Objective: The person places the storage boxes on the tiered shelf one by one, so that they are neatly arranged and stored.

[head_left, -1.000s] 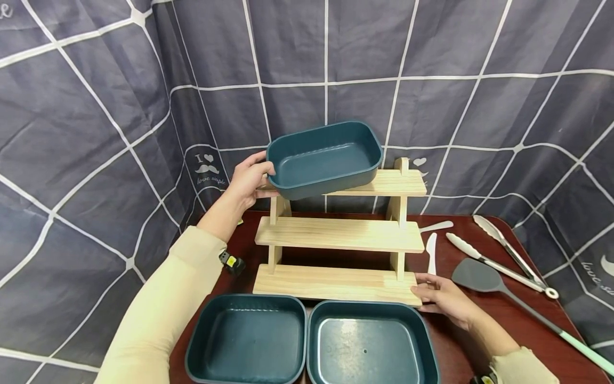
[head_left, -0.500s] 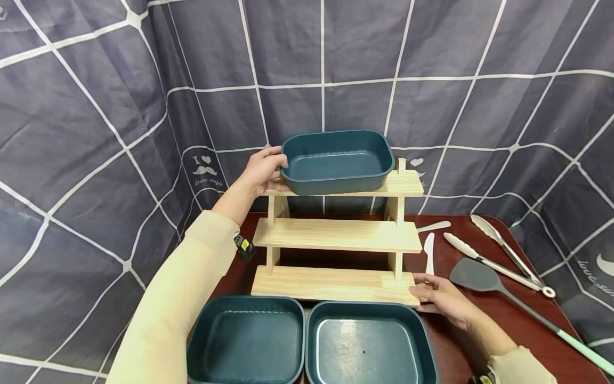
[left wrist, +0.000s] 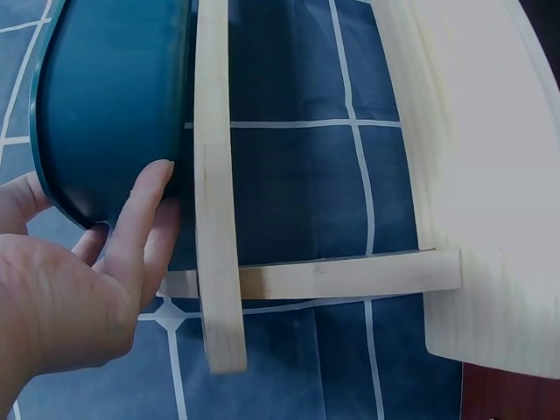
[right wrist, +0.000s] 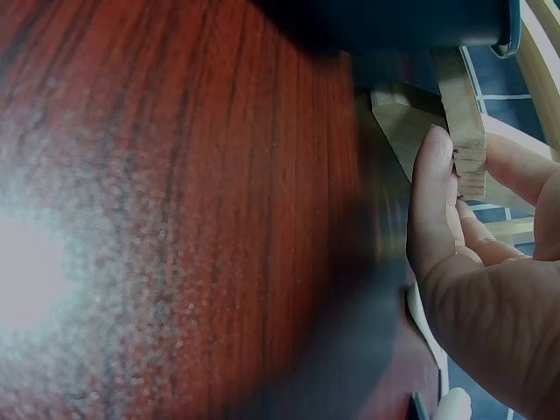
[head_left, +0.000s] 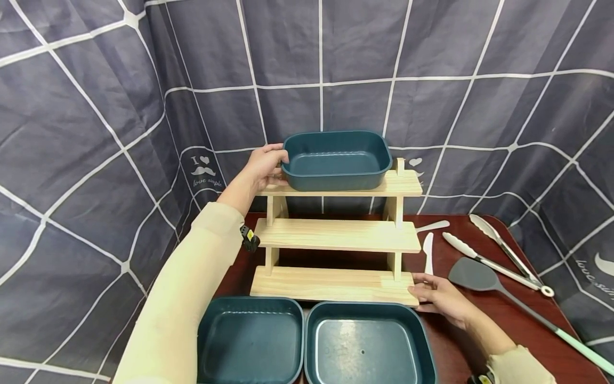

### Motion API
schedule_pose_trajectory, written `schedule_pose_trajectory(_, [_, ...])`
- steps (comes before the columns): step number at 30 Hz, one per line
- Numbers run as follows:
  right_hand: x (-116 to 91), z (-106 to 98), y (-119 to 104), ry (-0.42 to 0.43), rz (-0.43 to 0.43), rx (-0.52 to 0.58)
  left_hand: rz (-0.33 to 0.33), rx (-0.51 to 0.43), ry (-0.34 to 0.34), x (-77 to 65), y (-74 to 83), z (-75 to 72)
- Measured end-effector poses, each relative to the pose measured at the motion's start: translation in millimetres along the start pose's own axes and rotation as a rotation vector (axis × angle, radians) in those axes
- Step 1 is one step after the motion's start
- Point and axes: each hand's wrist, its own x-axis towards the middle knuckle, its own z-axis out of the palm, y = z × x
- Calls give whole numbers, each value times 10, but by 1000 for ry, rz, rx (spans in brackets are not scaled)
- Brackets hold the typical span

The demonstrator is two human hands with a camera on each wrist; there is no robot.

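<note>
A dark teal rectangular bin (head_left: 338, 154) sits level on the top tier of a three-tier wooden display stand (head_left: 336, 234). My left hand (head_left: 265, 168) holds the bin's left end, its thumb over the rim. Fingers of that hand lie against the bin's outer wall (left wrist: 122, 96) in the left wrist view, beside the edge of the top board (left wrist: 214, 175). My right hand (head_left: 443, 301) grips the right end of the bottom board; in the right wrist view, thumb and fingers pinch the board's end (right wrist: 464, 131) from opposite sides.
Two more teal bins (head_left: 250, 341) (head_left: 369, 344) stand side by side before the stand. On the red-brown table (head_left: 460, 341), right of it, lie white knives (head_left: 428, 253), tongs (head_left: 499, 266) and a grey spatula (head_left: 477, 274). A grey checked curtain (head_left: 360, 42) hangs behind.
My left hand has shifted the upper bin rightward, and the bin has gone from tilted to level on the top tier. The right hand keeps its grip on the bottom board.
</note>
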Motion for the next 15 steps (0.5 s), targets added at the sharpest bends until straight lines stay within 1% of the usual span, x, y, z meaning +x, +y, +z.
schedule_pose_trajectory(11, [8,1,7,-6,-1,-7,-26,-2,-3,41,-8,-16])
schedule_pose_trajectory(15, [2,3,-7,-7,-4,-1,-23,2,-1,39,-1,-4])
